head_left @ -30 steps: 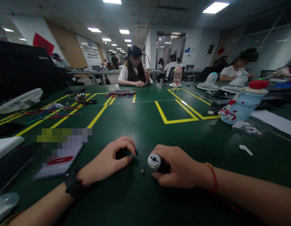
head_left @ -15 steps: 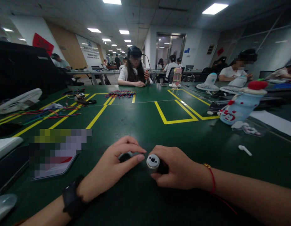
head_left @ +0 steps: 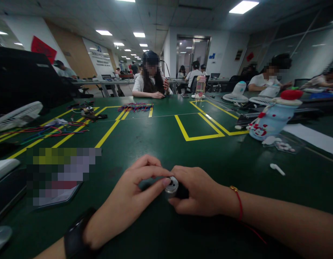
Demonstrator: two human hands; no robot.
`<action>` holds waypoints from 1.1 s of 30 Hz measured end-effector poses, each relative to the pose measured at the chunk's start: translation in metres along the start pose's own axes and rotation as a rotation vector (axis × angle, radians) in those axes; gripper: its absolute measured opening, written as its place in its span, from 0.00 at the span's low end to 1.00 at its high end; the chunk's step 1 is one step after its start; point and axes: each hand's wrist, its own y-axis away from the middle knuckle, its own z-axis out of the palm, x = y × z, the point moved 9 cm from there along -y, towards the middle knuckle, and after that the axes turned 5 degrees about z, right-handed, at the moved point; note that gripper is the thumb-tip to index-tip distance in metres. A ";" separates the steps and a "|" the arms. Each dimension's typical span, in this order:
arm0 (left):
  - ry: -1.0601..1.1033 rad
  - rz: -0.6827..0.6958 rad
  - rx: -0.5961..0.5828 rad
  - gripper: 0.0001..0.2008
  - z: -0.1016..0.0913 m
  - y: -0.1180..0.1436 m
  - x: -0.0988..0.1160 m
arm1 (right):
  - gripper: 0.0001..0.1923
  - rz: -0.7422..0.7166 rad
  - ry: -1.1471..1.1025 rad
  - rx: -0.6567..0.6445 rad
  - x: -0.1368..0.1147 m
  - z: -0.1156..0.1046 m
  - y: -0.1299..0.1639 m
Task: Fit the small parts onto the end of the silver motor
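My right hand [head_left: 200, 192] is wrapped round a small cylindrical metal motor [head_left: 171, 190], holding it upright just above or on the green table. The motor's round silver end, with small holes in it, faces up towards me. My left hand [head_left: 136, 192] is closed in a pinch, with thumb and index fingertips over that end face and touching or almost touching it. Whatever lies between those fingertips is too small and too covered to make out. The motor's lower part is hidden by my right hand and shadow.
A pixelated phone-like slab [head_left: 61, 183] lies left, near a mouse [head_left: 1, 237]. Loose wires [head_left: 55, 131] and a wire bundle [head_left: 136, 107] lie farther off. To the right are a blue bottle [head_left: 274, 117] and a white earbud [head_left: 277, 169]. A person [head_left: 150, 79] sits opposite.
My left hand has moved right, bringing its pinched fingertips from beside the motor onto its end face. The right hand keeps its hold. The view has shifted slightly.
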 end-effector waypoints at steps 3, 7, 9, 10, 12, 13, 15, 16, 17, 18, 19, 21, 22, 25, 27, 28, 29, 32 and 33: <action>-0.002 0.003 -0.009 0.08 0.002 0.000 0.002 | 0.13 -0.001 -0.015 0.004 0.001 0.000 -0.001; 0.022 -0.004 -0.066 0.09 0.008 -0.001 0.005 | 0.11 -0.011 -0.038 0.016 -0.001 -0.001 -0.001; 0.066 -0.024 -0.087 0.11 0.008 0.000 0.002 | 0.12 -0.013 -0.057 0.016 -0.001 -0.001 -0.001; 0.092 -0.047 -0.082 0.12 0.007 0.001 -0.002 | 0.13 -0.011 -0.069 0.012 -0.001 -0.002 -0.001; 0.137 -0.132 -0.029 0.13 -0.001 0.003 -0.021 | 0.15 -0.007 -0.087 0.000 -0.001 -0.002 -0.001; 0.156 -0.198 0.022 0.13 -0.007 0.005 -0.035 | 0.15 -0.004 -0.092 -0.008 0.000 -0.002 -0.001; 0.239 -0.358 0.124 0.13 -0.016 0.011 -0.067 | 0.15 0.000 -0.094 -0.022 0.000 -0.002 -0.001; 0.344 -0.422 0.185 0.13 -0.019 0.014 -0.082 | 0.15 0.002 -0.096 -0.025 0.000 -0.002 -0.001; 0.479 -0.445 0.269 0.13 -0.023 0.016 -0.093 | 0.15 0.004 -0.098 -0.026 0.000 -0.002 -0.001; 0.505 -0.451 0.289 0.13 -0.024 0.016 -0.101 | 0.15 0.007 -0.102 -0.026 0.000 -0.002 -0.001; 0.546 -0.453 0.315 0.13 -0.025 0.017 -0.106 | 0.15 0.010 -0.104 -0.026 0.000 -0.001 -0.001; 0.561 -0.446 0.323 0.12 -0.025 0.017 -0.111 | 0.15 0.019 -0.107 -0.027 0.000 -0.001 -0.001; 0.563 -0.446 0.322 0.12 -0.025 0.018 -0.112 | 0.15 0.023 -0.107 -0.028 0.001 0.000 -0.001; 0.558 -0.447 0.305 0.10 -0.024 0.020 -0.110 | 0.15 0.030 -0.108 -0.030 0.001 0.000 -0.001; 0.553 -0.448 0.294 0.08 -0.023 0.021 -0.109 | 0.15 0.033 -0.106 -0.035 0.001 0.000 -0.001; 0.549 -0.449 0.287 0.09 -0.023 0.021 -0.109 | 0.15 0.034 -0.103 -0.036 0.002 0.000 -0.001; 0.538 -0.450 0.276 0.09 -0.023 0.021 -0.108 | 0.15 0.034 -0.102 -0.037 0.002 0.000 -0.001; 0.438 -0.446 0.222 0.09 -0.023 0.019 -0.103 | 0.15 0.030 -0.100 -0.036 0.001 -0.001 -0.001; 0.376 -0.438 0.196 0.09 -0.023 0.018 -0.100 | 0.15 0.030 -0.101 -0.036 0.001 -0.001 -0.001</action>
